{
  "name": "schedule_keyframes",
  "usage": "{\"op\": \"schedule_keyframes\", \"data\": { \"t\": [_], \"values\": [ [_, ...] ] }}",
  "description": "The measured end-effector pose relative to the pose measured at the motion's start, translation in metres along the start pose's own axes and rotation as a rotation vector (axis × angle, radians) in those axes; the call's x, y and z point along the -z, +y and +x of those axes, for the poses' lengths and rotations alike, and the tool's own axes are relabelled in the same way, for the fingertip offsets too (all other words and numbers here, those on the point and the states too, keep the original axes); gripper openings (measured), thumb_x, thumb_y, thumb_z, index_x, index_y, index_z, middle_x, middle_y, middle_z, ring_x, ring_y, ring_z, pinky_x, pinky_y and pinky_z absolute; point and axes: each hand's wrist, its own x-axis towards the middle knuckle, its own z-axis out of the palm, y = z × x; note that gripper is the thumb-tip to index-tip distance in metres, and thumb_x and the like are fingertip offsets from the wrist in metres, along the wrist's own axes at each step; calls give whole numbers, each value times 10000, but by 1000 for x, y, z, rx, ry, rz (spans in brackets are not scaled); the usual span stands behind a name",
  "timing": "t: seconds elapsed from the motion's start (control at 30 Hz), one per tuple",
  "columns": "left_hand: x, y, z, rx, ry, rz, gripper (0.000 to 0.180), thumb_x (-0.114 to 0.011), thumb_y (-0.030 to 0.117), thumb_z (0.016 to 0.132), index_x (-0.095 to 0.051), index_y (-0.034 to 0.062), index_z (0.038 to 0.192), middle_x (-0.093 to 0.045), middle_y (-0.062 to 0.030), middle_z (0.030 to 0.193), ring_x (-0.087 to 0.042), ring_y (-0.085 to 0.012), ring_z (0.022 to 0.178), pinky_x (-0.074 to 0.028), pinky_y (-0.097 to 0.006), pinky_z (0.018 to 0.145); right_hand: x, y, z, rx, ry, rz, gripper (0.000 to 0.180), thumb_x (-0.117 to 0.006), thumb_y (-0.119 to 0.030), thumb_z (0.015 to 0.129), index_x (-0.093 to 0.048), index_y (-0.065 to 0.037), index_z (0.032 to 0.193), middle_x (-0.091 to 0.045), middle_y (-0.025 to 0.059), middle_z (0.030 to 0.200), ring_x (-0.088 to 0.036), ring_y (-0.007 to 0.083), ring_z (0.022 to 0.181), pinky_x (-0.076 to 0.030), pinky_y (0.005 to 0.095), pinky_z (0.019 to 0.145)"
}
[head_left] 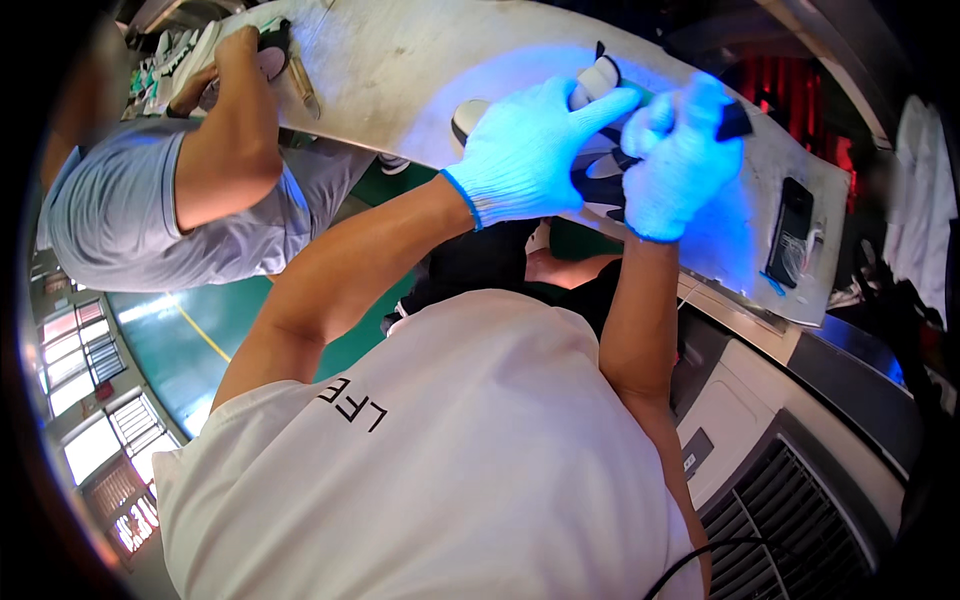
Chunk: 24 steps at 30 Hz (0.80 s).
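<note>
White knitted gloves, lit blue, cover both my hands. My left hand (522, 150) is curved over a black-and-white shoe (603, 180), its thumb and forefinger apart around it; much of the shoe is hidden under the glove. Close by on the right, my right hand (682, 165) is closed like a fist. A dark flat end (735, 121) sticks out beside its fingers, but what it belongs to is hidden. Beyond my left hand lies a pale shoe piece with black edging (597, 80). Another rounded white piece with a dark rim (468, 119) shows at its left.
A pale worktable (390, 65) curves across the front under a blue light patch. At its right end lies a black phone (791, 230). To the left a co-worker's arm (235, 130) reaches toward several shoes (180, 60). A wooden-handled tool (303, 87) lies near them.
</note>
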Motion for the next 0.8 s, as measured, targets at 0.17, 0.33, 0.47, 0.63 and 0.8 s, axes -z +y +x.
{"op": "schedule_keyframes", "data": {
  "t": [0.17, 0.33, 0.47, 0.63, 0.8],
  "values": [
    [2, -8, -1, -121, 62, 43, 1212, -1020, 475, 670, -432, 324, 1718, -634, -209, 1265, -701, -417, 1118, -604, -524, 891, 35, -23, 37, -126, 114, 18, 309, -826, -306, 1039, -666, -79, 904, -659, 45, 710, -590, 144, 524, -493, 323, 503],
    [4, -2, -1, -124, 30, 21, 1262, -1041, 446, 642, -421, 282, 1729, -629, -220, 1285, -684, -439, 1152, -600, -533, 953, 83, -36, 51, -295, 59, 231, 472, -794, -535, 1042, -613, -132, 876, -699, 56, 814, -624, 155, 595, -529, 314, 542],
    [7, 4, -3, -148, 60, 82, 1304, -1048, 464, 619, -412, 234, 1733, -626, -214, 1277, -679, -433, 1162, -606, -536, 938, 61, -17, 32, -154, 91, 112, 471, -728, -514, 1093, -602, -125, 859, -683, 71, 783, -627, 167, 566, -509, 334, 498],
    [-7, 18, -3, -98, 166, 171, 1337, -1038, 550, 590, -420, 213, 1727, -619, -200, 1230, -683, -419, 1130, -603, -534, 914, 66, 3, 21, -170, -201, 400, 614, -583, -677, 1103, -575, -133, 819, -627, 60, 726, -485, 161, 481, -423, 348, 463],
    [7, 24, 0, -28, 58, 19, 1226, -1003, 617, 614, -520, 177, 1651, -632, -196, 1185, -685, -394, 1050, -583, -512, 908, 92, 13, 21, -248, 104, 550, 635, -578, -692, 1102, -607, -120, 827, -553, 39, 690, -458, 169, 529, -400, 344, 535]
  ]
}}
